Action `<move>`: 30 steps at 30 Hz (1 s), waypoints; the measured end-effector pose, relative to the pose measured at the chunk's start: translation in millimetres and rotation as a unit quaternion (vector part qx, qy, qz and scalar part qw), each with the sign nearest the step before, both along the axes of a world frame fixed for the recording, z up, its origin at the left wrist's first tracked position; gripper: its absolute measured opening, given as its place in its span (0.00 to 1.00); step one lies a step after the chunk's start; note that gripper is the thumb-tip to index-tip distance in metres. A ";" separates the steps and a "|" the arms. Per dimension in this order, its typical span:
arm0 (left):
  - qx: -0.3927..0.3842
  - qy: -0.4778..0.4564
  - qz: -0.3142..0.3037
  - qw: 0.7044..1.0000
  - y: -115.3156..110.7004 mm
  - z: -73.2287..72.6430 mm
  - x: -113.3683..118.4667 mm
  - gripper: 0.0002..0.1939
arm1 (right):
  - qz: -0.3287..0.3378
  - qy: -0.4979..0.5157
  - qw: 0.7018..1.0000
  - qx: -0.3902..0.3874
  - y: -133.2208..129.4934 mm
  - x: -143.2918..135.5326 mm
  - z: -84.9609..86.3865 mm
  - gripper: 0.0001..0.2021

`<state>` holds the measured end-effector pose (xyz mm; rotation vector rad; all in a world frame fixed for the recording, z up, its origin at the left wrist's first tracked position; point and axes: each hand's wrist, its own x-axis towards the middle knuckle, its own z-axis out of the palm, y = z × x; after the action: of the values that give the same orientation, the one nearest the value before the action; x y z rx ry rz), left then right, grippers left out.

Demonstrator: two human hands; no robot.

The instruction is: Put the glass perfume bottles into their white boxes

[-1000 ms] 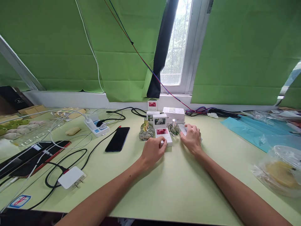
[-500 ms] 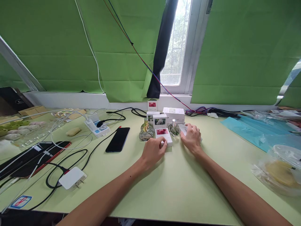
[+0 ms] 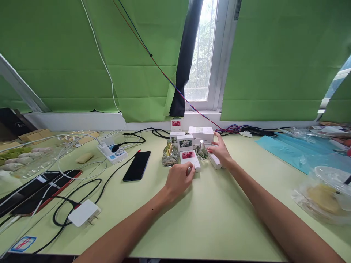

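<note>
My left hand (image 3: pixel 178 179) is closed, its curled fingers at the near left corner of a white box (image 3: pixel 193 162) with a red flower picture; whatever the fingers hold is hidden. My right hand (image 3: pixel 221 150) is open, fingers apart, between a silver-capped glass perfume bottle (image 3: pixel 202 152) and a larger white box (image 3: pixel 200 132) behind. Under and beside it lies another white box (image 3: pixel 216 163), partly covered. A gold-capped perfume bottle (image 3: pixel 170 157) is left of the red-flower box. A white-flower box (image 3: pixel 185 143) stands behind it.
A black phone (image 3: pixel 137 166) lies to the left, beyond it a power strip (image 3: pixel 112 153) and a white charger (image 3: pixel 85 213) with cables. Blue plastic sheeting (image 3: pixel 285 151) and a clear lidded container (image 3: pixel 326 193) are at right. A red-flower box (image 3: pixel 176 125) stands at the back.
My right hand has come off the right-hand white box and shifted left and away, fingers spreading; more of that box shows. The left hand stays at the red-flower box. The view has shifted slightly.
</note>
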<state>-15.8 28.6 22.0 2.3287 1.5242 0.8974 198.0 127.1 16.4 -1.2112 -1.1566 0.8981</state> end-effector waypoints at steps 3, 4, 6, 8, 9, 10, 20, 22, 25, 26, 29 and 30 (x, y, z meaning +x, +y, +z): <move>-0.001 0.003 0.001 1.000 -1.1 2.0 -0.2 0.14 | 0.037 0.082 0.995 -0.048 10.2 3.2 8.3 0.47; -0.002 0.004 0.002 1.000 -1.4 2.4 -0.2 0.14 | 0.046 0.100 0.993 -0.052 12.7 4.0 11.3 0.48; -0.002 0.003 0.002 1.000 -1.5 2.4 -0.3 0.14 | 0.060 0.120 0.989 -0.065 16.2 5.6 16.6 0.46; -0.001 0.002 0.002 1.000 -1.3 1.6 -0.6 0.14 | 0.061 0.132 0.986 -0.084 18.6 7.3 20.3 0.43; 0.001 0.000 0.000 1.000 -1.0 1.0 -0.7 0.14 | 0.059 0.135 0.985 -0.091 19.5 8.2 21.3 0.41; 0.002 -0.001 -0.003 1.000 -0.8 0.4 -0.9 0.14 | 0.056 0.137 0.984 -0.095 20.3 9.2 21.9 0.39; -0.001 -0.005 -0.037 0.999 -1.5 -0.6 -0.6 0.15 | 0.054 0.133 0.986 -0.085 21.9 11.3 22.3 0.30; 0.002 -0.005 -0.041 0.999 -1.6 -0.5 -0.4 0.15 | 0.056 0.128 0.987 -0.082 20.9 10.6 23.0 0.30; 0.006 -0.001 -0.043 0.999 -1.7 -0.4 -0.3 0.15 | 0.061 0.124 0.987 -0.078 20.1 9.9 23.1 0.29; 0.008 0.000 -0.043 0.999 -1.8 -0.3 -0.3 0.14 | 0.062 0.123 0.988 -0.076 20.1 9.9 22.9 0.29; 0.011 0.001 -0.045 0.999 -2.3 0.0 -0.2 0.14 | 0.055 0.125 0.988 -0.069 21.1 10.6 21.9 0.27; 0.012 0.001 -0.045 0.999 -2.4 0.0 -0.2 0.14 | 0.051 0.126 0.989 -0.066 21.5 11.1 21.5 0.27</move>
<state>-16.0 26.2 22.0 2.3937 1.4041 0.8961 209.0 148.6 37.9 -1.1142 -0.9734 1.1844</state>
